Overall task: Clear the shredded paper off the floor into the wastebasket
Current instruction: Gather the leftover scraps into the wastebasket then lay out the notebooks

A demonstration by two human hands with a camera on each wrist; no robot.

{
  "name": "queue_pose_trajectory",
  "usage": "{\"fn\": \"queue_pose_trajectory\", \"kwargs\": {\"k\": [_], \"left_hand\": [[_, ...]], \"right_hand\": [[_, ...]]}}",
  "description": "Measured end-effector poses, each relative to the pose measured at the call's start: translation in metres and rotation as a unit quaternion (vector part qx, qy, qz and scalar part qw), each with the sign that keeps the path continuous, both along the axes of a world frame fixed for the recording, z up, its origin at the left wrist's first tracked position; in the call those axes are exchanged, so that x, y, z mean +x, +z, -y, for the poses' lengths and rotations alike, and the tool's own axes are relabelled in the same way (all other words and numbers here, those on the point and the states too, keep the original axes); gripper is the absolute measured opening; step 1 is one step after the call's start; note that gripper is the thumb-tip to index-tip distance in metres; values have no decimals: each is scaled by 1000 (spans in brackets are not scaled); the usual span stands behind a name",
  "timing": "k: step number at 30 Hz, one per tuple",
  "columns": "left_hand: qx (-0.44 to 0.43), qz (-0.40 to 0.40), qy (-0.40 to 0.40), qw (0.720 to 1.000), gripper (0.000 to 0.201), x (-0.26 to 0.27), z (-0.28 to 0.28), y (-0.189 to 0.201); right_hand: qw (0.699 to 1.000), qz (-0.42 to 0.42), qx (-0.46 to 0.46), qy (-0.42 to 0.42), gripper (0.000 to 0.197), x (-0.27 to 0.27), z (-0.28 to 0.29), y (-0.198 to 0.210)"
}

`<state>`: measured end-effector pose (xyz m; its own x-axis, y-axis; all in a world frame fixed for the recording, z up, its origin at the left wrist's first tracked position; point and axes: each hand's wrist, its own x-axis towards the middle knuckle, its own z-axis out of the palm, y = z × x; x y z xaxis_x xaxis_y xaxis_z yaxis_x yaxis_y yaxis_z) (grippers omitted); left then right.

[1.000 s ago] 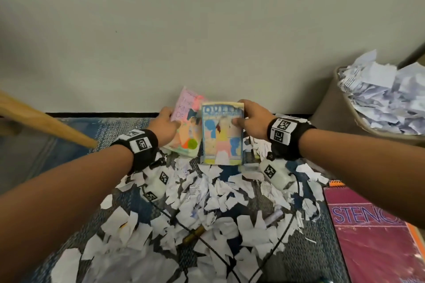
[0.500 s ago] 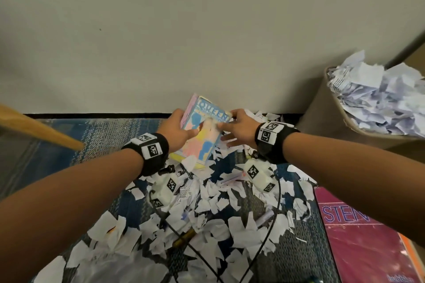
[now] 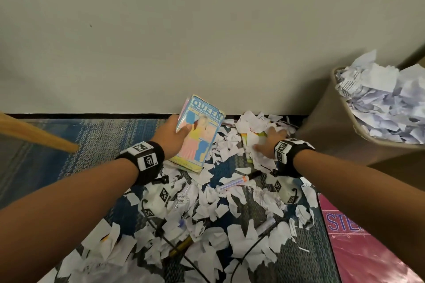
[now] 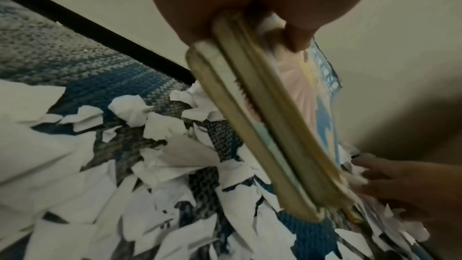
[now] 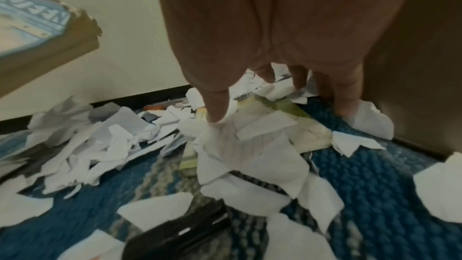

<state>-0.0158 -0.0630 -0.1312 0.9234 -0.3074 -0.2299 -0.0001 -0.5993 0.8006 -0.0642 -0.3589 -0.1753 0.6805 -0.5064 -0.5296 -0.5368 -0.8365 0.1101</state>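
The right hand (image 3: 268, 142), fingers spread and reaching down, is directly on the shredded paper (image 3: 248, 126) heaped by the wall, just left of the wastebasket (image 3: 331, 126), while the left hand (image 3: 172, 135) grips two books (image 3: 197, 131).

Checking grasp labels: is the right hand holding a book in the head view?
No: the right hand lies spread on shredded paper on the floor, while the left hand grips the books.
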Motion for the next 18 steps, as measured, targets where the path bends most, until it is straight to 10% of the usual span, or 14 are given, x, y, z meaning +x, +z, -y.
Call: {"fn": "queue_pose_trajectory", "kwargs": {"k": [11, 18], "left_hand": [[43, -27, -21, 998, 36, 4, 2, -16], [68, -22, 20, 997, 28, 8, -5, -16]], "right_hand": [[979, 126, 159, 22, 64, -32, -44, -13], [993, 45, 74, -78, 112, -2, -53, -18]]}}
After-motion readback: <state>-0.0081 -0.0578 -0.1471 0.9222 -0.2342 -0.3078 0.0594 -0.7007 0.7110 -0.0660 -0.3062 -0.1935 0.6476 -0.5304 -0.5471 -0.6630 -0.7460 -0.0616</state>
